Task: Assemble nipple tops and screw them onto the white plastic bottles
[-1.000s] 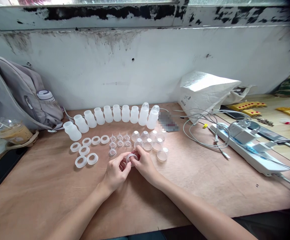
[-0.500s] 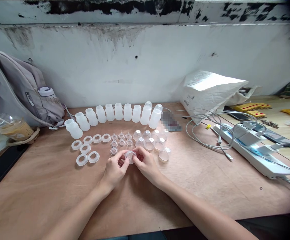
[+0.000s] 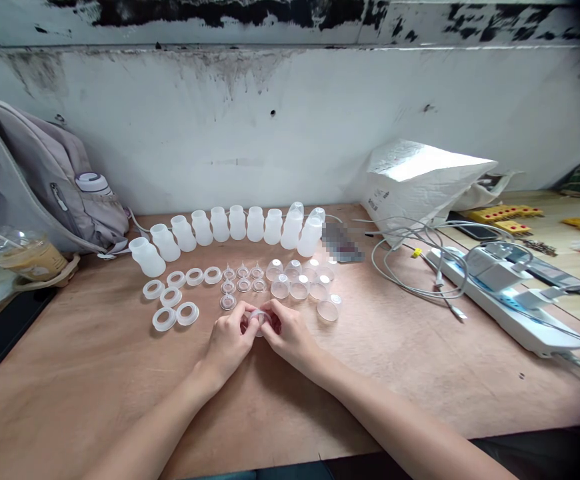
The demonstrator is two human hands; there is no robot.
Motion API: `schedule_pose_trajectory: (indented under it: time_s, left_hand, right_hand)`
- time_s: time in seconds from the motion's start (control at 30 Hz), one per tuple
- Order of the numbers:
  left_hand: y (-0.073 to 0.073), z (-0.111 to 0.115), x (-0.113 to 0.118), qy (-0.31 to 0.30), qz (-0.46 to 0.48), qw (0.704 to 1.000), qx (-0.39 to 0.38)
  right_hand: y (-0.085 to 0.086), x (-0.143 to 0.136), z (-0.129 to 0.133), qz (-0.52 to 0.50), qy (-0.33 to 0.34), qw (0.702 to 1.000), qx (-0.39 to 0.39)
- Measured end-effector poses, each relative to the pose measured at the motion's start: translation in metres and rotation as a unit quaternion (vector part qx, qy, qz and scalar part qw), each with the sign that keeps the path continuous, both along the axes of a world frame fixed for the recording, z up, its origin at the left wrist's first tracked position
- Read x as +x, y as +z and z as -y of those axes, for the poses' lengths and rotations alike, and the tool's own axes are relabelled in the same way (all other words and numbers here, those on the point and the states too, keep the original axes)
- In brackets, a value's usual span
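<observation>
A scuffed white wall [image 3: 195, 133] rises behind a brown wooden desk [image 3: 95, 400]. At the far left, a grey backpack [image 3: 35, 173] leans by the wall, a white-lidded bottle [image 3: 94, 185] in its side pocket. In front of it are a clear cup [image 3: 35, 259] of tan drink with a straw, resting in a holder, and a black phone [image 3: 7, 333] lying flat.

Next comes a curved row of ten frosted bottles [image 3: 219, 225], upright; the two at its right end wear clear domed covers. Before the row's left part lie seven translucent rings [image 3: 187, 314], and right of these, seven clear nipples [image 3: 228, 302], most with their tips up.

Nearer the front edge, the left hand [image 3: 230, 337] has its grip closed on the left side of a translucent ring-shaped piece [image 3: 259, 315], thumb in front. The right hand [image 3: 291, 333] pinches the same piece from the right, so it sits between the two sets of fingertips, just in front of the nipples and partly hidden. Clear domed caps [image 3: 328, 309] stand behind and beside the right hand.

Farther right, past a pixelated patch, are a white pouch [image 3: 415, 183], looped grey cables [image 3: 400, 287], a white power strip [image 3: 503, 303] with plugged-in adapters, and yellow pieces [image 3: 507, 213] on a paler surface.
</observation>
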State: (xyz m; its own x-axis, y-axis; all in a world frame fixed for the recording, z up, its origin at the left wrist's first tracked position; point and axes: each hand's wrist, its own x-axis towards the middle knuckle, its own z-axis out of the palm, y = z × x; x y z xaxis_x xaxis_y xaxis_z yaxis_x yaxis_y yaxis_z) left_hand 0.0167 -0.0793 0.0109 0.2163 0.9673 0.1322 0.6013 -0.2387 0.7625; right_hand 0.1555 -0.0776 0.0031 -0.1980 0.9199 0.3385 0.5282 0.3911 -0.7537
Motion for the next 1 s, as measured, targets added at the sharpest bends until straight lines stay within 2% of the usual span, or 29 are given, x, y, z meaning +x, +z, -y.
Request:
schedule_pose_trajectory:
  time_s: [0.23, 0.37, 0.43, 0.53, 0.63, 0.73, 0.87, 1.0]
  left_hand:
    - [0.0, 0.0, -0.002, -0.002, -0.045, 0.999, 0.021]
    - [0.001, -0.001, -0.003, 0.003, -0.039, 0.999, 0.022]
    - [0.001, -0.002, -0.004, 0.009, -0.002, 1.0, 0.02]
    - [0.0, -0.003, -0.003, -0.005, 0.106, 0.994, -0.011]
    - [-0.001, -0.005, -0.002, -0.015, 0.229, 0.971, -0.068]
    - [0.0, -0.009, -0.002, -0.006, 0.314, 0.945, -0.091]
    - [0.003, -0.012, -0.005, -0.029, 0.352, 0.931, -0.087]
    - [0.006, -0.012, -0.01, -0.036, 0.35, 0.934, -0.063]
  right_hand:
    - [0.001, 0.0, 0.0, 0.011, 0.011, 1.0, 0.006]
    - [-0.002, 0.0, -0.001, 0.009, 0.019, 1.0, 0.015]
    - [-0.002, 0.002, -0.001, -0.002, 0.018, 0.999, 0.03]
    - [-0.004, 0.004, -0.003, -0.024, -0.005, 0.999, 0.046]
    - [-0.006, 0.007, -0.005, -0.049, -0.042, 0.997, 0.04]
    - [-0.007, 0.008, -0.005, -0.055, -0.033, 0.997, 0.043]
    - [-0.005, 0.006, -0.003, -0.026, -0.02, 0.997, 0.075]
    - [-0.004, 0.005, -0.001, 0.002, -0.007, 0.992, 0.128]
